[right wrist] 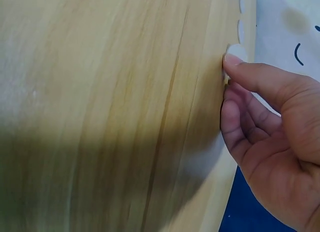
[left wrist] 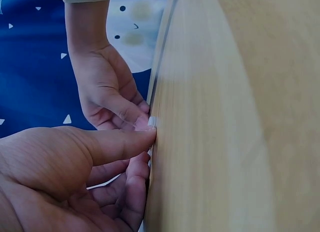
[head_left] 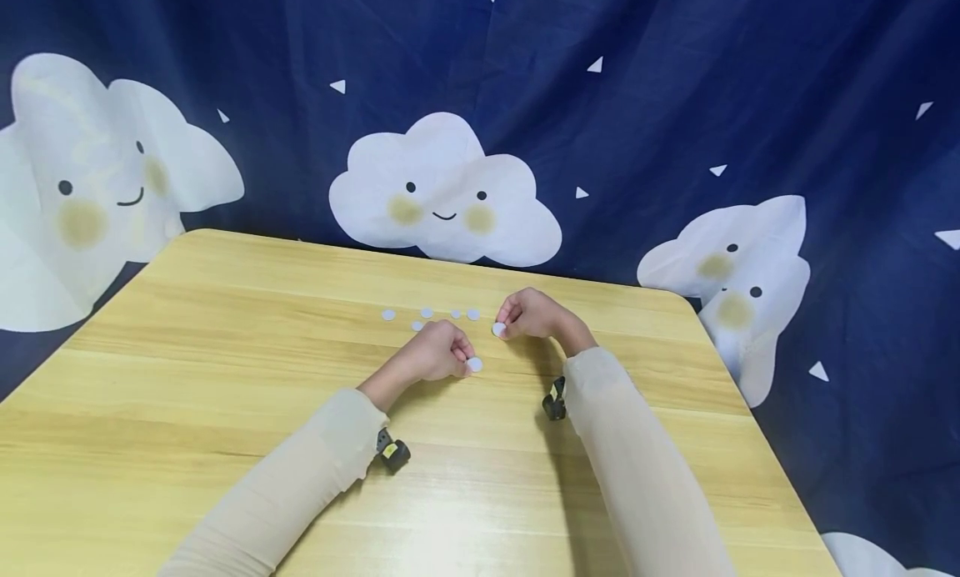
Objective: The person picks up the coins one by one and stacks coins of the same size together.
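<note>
My left hand (head_left: 435,352) pinches a small white round disc (head_left: 475,364) at its thumb and fingertips, low over the wooden table. Just beyond and to the right, my right hand (head_left: 534,313) holds another white disc (head_left: 498,329) by its edge. The right wrist view shows the thumb (right wrist: 250,74) lying over part of that disc (right wrist: 237,52), with the other fingers curled beneath. In the left wrist view, the left thumb (left wrist: 120,143) covers most of what that hand holds.
Several more white discs lie loosely grouped beyond the left hand, among them one at the far left (head_left: 388,315) and one nearer the right hand (head_left: 473,314). The wooden table (head_left: 225,393) ends at a dark blue curtain (head_left: 637,127) with cloud faces.
</note>
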Available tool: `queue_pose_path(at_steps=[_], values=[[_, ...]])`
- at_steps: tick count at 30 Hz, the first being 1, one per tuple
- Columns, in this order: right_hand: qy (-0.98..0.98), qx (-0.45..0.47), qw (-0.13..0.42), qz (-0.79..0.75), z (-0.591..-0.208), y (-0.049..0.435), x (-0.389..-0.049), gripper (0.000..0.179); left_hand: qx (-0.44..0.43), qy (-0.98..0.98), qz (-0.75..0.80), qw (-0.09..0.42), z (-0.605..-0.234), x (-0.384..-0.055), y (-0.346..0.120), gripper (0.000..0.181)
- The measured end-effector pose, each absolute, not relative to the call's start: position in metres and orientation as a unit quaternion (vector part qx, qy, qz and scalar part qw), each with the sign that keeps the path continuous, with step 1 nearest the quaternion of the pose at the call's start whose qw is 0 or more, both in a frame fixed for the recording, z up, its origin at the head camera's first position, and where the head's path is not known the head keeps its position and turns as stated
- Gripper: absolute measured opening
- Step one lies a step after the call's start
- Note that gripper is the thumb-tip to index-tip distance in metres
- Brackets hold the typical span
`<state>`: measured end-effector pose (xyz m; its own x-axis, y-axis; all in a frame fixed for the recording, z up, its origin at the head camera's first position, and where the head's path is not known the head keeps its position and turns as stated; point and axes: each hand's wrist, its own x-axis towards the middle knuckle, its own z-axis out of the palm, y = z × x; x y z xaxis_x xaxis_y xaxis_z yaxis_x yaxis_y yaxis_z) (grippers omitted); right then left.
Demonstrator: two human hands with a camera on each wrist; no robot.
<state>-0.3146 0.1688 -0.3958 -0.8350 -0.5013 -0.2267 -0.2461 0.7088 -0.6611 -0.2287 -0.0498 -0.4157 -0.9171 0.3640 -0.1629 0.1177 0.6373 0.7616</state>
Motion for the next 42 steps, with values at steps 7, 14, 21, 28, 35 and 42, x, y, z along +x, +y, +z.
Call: queue_pose_path(at_steps=[7, 14, 21, 28, 35, 42], values=[[0.897, -0.213, 0.187, -0.338, -0.398, 0.170, -0.312, 0.016, 0.143, 0.897, 0.391, 0.148, -0.415, -0.229, -0.050, 0.013], [0.880, -0.203, 0.190, -0.386, -0.403, 0.173, -0.310, 0.010, 0.143, 0.898, 0.390, 0.145, -0.414, -0.229, -0.049, 0.013], [0.867, -0.219, 0.177, -0.411, -0.403, 0.177, -0.303, 0.014, 0.137, 0.895, 0.398, 0.146, -0.415, -0.228, -0.049, 0.014], [0.863, -0.231, 0.183, -0.410, -0.396, 0.180, -0.295, 0.012, 0.137, 0.895, 0.400, 0.146, -0.415, -0.227, -0.051, 0.014], [0.869, -0.250, 0.189, -0.384, -0.388, 0.182, -0.286, 0.010, 0.132, 0.895, 0.402, 0.145, -0.413, -0.226, -0.050, 0.015], [0.865, -0.271, 0.195, -0.376, -0.385, 0.180, -0.277, 0.009, 0.129, 0.895, 0.403, 0.143, -0.414, -0.226, -0.050, 0.015]])
